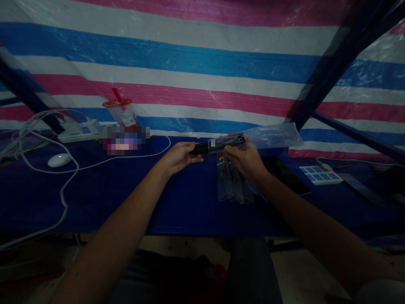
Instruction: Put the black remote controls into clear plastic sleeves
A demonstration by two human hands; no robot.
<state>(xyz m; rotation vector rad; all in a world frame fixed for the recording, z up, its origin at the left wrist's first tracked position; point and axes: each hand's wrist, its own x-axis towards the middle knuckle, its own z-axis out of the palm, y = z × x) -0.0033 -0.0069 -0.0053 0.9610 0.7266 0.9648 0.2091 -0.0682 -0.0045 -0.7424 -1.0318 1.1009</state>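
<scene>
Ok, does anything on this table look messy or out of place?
Only the white cables at the left: they sprawl in loose loops and one trails over the table edge. The cup stands upright; nothing looks spilled.

Found no readable text anywhere. Saw print on the cup [121, 112] label and its red lid, too small and blurred to make out. Noted a pixelated patch [124, 140] on the bench [177, 202], unreadable.

Clear glossy plastic bag [272, 136]; matt black bar [218, 144]; woven tarp [190, 63].
</scene>
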